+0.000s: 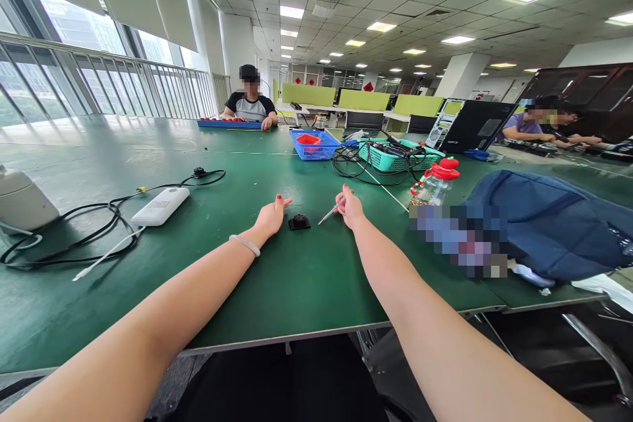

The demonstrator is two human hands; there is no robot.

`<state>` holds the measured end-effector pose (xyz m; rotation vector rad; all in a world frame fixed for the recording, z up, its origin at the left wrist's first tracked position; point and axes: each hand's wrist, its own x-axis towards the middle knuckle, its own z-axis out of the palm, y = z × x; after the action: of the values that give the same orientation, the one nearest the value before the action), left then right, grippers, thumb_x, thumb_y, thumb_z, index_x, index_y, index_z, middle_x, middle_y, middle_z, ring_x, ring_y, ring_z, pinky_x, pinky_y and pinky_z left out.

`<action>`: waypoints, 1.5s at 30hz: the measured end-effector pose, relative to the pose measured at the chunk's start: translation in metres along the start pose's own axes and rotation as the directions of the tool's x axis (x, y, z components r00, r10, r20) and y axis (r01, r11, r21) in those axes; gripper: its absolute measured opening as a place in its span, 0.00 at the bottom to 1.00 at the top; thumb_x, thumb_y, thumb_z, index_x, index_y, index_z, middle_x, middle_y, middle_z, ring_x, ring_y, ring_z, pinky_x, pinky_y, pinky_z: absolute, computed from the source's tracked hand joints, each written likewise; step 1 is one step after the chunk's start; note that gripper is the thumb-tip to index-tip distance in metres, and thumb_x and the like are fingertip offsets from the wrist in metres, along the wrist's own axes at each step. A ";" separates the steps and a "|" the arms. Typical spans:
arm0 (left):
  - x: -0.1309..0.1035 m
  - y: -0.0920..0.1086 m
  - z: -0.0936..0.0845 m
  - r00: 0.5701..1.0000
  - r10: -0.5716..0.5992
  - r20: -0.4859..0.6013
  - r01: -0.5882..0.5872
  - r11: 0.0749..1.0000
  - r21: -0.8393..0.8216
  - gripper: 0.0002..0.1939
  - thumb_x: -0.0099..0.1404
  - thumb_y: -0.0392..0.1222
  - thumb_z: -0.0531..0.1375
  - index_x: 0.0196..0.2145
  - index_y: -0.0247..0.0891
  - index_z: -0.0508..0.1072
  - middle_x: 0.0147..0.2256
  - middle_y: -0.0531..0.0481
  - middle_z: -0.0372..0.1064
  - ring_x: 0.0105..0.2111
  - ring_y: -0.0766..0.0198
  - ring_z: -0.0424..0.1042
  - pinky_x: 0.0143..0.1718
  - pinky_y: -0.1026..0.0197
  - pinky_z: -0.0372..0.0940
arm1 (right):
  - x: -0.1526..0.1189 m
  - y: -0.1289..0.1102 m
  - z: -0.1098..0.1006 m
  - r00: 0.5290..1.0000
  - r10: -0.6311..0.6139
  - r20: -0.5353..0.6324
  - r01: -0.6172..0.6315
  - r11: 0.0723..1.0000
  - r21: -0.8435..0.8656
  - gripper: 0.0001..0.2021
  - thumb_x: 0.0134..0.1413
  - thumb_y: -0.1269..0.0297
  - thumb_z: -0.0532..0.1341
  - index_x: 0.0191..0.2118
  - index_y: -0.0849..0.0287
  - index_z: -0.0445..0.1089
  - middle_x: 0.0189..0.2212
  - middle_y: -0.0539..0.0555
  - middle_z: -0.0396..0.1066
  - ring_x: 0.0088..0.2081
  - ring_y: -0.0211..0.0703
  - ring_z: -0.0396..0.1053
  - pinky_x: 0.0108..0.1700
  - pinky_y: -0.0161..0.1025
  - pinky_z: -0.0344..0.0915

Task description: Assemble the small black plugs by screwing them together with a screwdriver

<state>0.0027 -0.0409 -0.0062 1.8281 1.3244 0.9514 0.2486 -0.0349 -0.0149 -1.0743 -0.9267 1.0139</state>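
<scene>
On the green table [297, 290] lies a small black part [299, 221] with a raised middle on a flat dark base. My left hand [271, 215] rests just left of it, not touching it, with its fingers apart and nothing held. To the right of the part, my right hand [350, 206] pinches a thin, pointed metal tool like tweezers [328, 214]. The tool's tip points down and left towards the table near the black part.
Ahead stand a blue basket [315, 151] and a green basket [388, 160] with cables. A red-capped bottle [438, 188] and a dark blue backpack [554, 221] are at right. A white power bank [161, 206] and cables lie left. A person [250, 105] sits opposite.
</scene>
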 end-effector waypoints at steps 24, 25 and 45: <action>0.019 -0.001 -0.024 0.969 -0.236 0.074 0.220 0.686 -0.693 0.35 0.64 0.69 0.37 0.13 0.39 0.55 0.10 0.56 0.44 0.12 0.72 0.48 0.14 0.69 0.52 | -0.009 -0.004 0.018 0.995 -0.059 -0.083 0.070 0.989 0.130 0.28 0.59 0.39 0.46 0.19 0.55 0.60 0.06 0.42 0.48 0.09 0.32 0.46 0.21 0.37 0.67; 0.018 0.000 -0.023 0.968 -0.240 0.075 0.225 0.689 -0.689 0.35 0.64 0.69 0.38 0.13 0.39 0.54 0.10 0.57 0.44 0.12 0.72 0.47 0.14 0.69 0.52 | -0.008 -0.005 0.021 0.994 -0.064 -0.093 0.076 0.989 0.130 0.28 0.59 0.38 0.46 0.19 0.54 0.60 0.06 0.42 0.48 0.09 0.32 0.46 0.21 0.37 0.67; 0.027 -0.001 -0.026 0.929 -0.324 0.180 0.368 0.749 -0.551 0.19 0.69 0.52 0.52 0.37 0.33 0.72 0.34 0.46 0.70 0.32 0.64 0.71 0.35 0.58 0.70 | 0.007 0.007 0.032 0.815 -0.240 -0.527 0.222 0.970 -0.099 0.25 0.65 0.51 0.49 0.18 0.58 0.58 0.12 0.43 0.55 0.15 0.32 0.57 0.21 0.32 0.58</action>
<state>-0.0138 -0.0121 0.0105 1.0890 1.1112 0.9368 0.2192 -0.0197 -0.0136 -1.1581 -0.5904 0.4500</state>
